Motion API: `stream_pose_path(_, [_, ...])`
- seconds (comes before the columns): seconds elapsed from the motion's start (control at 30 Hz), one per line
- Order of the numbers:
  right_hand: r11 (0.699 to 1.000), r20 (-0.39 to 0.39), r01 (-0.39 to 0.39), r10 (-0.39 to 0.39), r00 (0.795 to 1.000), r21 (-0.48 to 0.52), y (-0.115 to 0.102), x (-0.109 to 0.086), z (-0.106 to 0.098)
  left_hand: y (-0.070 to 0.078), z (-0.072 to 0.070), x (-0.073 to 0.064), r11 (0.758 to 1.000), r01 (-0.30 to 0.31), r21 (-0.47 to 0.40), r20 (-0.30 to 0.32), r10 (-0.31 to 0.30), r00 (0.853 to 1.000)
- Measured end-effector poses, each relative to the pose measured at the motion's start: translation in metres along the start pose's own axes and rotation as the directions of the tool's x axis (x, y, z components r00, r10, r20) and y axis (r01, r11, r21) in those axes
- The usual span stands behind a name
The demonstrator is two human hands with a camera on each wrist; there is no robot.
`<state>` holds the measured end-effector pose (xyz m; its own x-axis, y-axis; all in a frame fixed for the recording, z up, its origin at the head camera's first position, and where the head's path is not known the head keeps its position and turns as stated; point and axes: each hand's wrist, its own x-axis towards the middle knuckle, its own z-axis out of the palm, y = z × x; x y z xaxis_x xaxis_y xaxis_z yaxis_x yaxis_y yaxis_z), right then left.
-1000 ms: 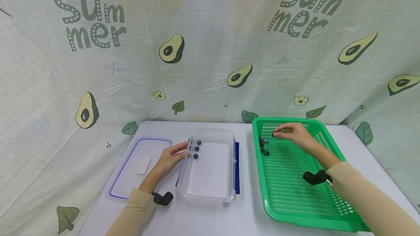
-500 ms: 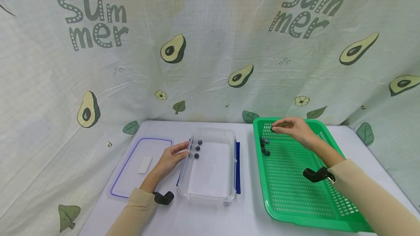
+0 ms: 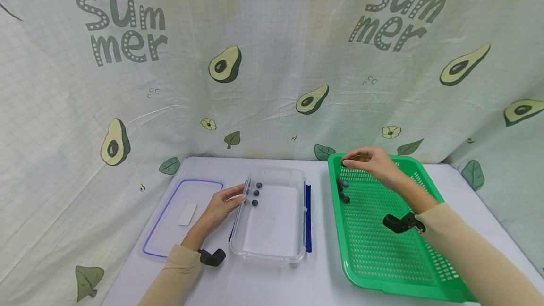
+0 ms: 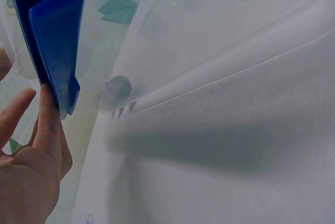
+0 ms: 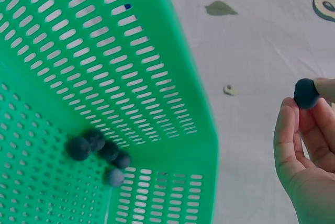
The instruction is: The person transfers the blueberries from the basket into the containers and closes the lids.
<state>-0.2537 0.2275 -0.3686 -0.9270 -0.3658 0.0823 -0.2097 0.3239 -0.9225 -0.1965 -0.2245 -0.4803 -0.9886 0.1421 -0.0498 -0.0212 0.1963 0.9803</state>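
Fingertips [image 5: 286,116] of the right hand [image 3: 380,166] pinch one blueberry [image 5: 305,94], or something very like it, near the far-left corner of the green basket [image 3: 378,249]; five blueberries [image 5: 108,152] lie inside. The left hand [image 3: 222,206], fingers apart, touches the blue latch [image 4: 56,41] of a clear container [image 3: 276,230] holding three more berries [image 3: 256,192].

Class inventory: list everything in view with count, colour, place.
Table: 1, white, underneath
Backdrop: 1, pale, behind
Box: 1, clear, centre
Latches: 2 visible, blue, box's sides
Lid: 1, clear, blue-edged, left
Rectangle: 1, white, within lid's outline
Basket: 1, green, right
Box balls: 3, dark, box's left
Basket balls: 5, dark, far left
Held ball: 1, dark, right hand
Wrist cameras: 2, black, both sides
Sleeves: 2, beige, both sides
Left hand: 1, bare, touching box
Right hand: 1, bare, near basket
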Motion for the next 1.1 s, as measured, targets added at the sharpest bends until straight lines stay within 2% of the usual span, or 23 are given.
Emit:
stream_pose_path(0.27, [0.999,0.011,0.023,-0.023,1.0,-0.049,-0.019,0.009,0.01,0.0,-0.001,0.0,1.0,-0.005,-0.01,0.01,0.005,1.0])
stream_pose_path(0.63, [0.999,0.043,0.04,-0.04,0.998,0.003,-0.043,0.027,0.03,0.001,-0.002,-0.001,1.0,-0.008,0.0,0.019,0.008,1.0])
stream_pose_path(0.8, [0.997,0.071,0.071,-0.074,0.995,0.034,-0.049,0.036,0.042,-0.001,-0.003,-0.001,1.0,-0.023,0.005,0.028,0.023,0.999])
stream_pose_path(1.1, [0.993,0.121,0.105,-0.11,0.987,0.046,-0.057,0.05,0.066,0.003,-0.003,-0.001,1.0,-0.011,0.013,0.022,0.011,1.0])
